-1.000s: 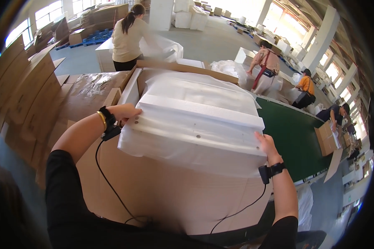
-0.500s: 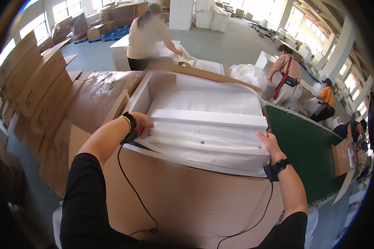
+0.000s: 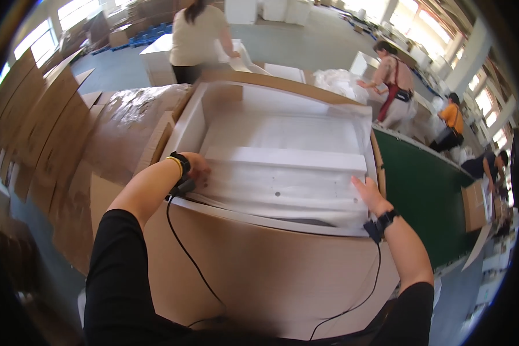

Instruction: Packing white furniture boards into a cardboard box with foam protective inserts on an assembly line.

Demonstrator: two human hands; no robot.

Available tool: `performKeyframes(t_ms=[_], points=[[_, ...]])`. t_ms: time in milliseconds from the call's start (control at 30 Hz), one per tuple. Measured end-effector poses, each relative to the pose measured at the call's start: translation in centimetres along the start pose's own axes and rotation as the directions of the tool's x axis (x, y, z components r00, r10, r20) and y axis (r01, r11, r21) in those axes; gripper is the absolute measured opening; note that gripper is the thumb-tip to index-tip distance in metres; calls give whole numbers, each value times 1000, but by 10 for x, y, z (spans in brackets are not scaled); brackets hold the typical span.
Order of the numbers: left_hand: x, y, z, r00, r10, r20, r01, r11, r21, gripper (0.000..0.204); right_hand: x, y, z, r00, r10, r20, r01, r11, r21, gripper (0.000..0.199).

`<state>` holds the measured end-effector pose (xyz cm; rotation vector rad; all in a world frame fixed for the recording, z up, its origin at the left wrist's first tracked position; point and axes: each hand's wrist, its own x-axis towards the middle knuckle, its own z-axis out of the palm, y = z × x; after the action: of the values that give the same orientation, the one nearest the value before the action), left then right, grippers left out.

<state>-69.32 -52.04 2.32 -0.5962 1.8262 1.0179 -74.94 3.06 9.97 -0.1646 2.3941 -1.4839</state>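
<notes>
A white panel [image 3: 305, 181] lies inside an open carton [image 3: 248, 75], toward its near edge, with a raised ridge [image 3: 282, 157] running from side to side and a few small dark holes in front of it. White foam [image 3: 188, 130] lines the carton's left and near edges, and a thin white sheet [image 3: 361, 115] sticks up at its far right corner.

The person's left hand [image 3: 198, 170] is at the panel's left end, near the carton's left edge, with fingers bent downward; whether they grip cannot be told. The right hand [image 3: 370, 195] is at the panel's right end by the carton's right edge, thumb apart from the fingers; its grip cannot be told either. Each wrist wears a black band with a cable.

A brown flap [image 3: 271, 277] slopes from the carton's near edge toward the person. A green surface [image 3: 418, 190] lies just beyond its right edge, and film-covered cardboard [image 3: 130, 124] lies beside its left edge. Past the far edge stands a co-worker in a cream top [image 3: 199, 37]; three others work farther right, one bending over a smaller carton [image 3: 474, 205].
</notes>
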Motion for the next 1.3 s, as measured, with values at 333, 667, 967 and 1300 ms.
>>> performKeyframes(t_ms=[333,667,967,1300], points=[[-29,50,41,973,-29,-229,82,971,224,32,70,50,-18,880,472,-60,-373,607,-702,42],[-48,141,112,746,621,240,-460,220,860,41,78,6,-35,887,451,-100,-454,812,-366,25],[-13,176,230,582,507,636,-571,-302,763,96,84,-14,51,970,38,241,227,220,-949,77],[23,140,258,345,803,485,-526,-263,809,82,68,-74,33,872,-302,386,490,521,-699,70]])
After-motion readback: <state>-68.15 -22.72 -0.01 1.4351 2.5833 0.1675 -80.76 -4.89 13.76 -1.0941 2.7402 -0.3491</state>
